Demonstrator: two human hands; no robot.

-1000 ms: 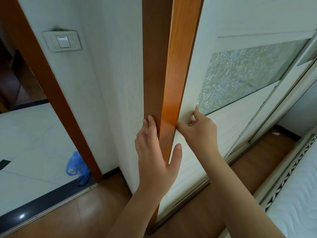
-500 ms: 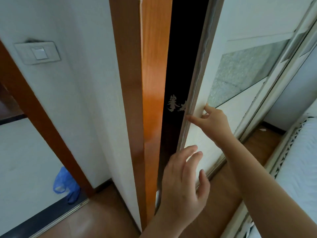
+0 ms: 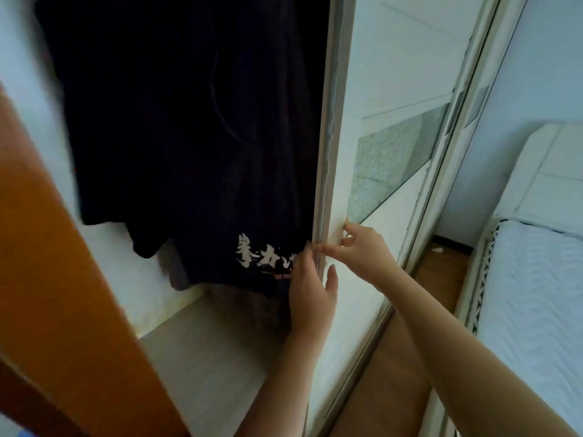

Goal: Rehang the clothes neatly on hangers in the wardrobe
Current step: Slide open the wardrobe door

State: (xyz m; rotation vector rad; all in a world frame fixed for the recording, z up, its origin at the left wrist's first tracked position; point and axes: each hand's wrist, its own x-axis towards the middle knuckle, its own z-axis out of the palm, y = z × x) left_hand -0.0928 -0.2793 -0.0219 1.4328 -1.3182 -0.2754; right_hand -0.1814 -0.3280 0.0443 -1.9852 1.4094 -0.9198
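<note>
The white sliding wardrobe door (image 3: 372, 171) stands pushed to the right, and the wardrobe's left side is open. Inside hangs a dark navy garment (image 3: 176, 127) with white brush lettering (image 3: 262, 255) near its hem. My left hand (image 3: 310, 291) clasps the door's leading edge, fingers behind it and thumb on the front. My right hand (image 3: 359, 250) presses fingertips on the door face right beside that edge. No hanger shows; the garment's top is out of frame.
An orange wooden wardrobe frame (image 3: 53, 294) runs down the left. A pale shelf (image 3: 202, 357) lies under the garment. A frosted glass panel (image 3: 388, 165) sits in the door. A white bed (image 3: 536, 294) stands close on the right, with a strip of wooden floor (image 3: 394, 357) between.
The door has slid well to the right, widening a narrow gap into a broad opening that shows the dark garment. Both hands travelled right with the door's edge.
</note>
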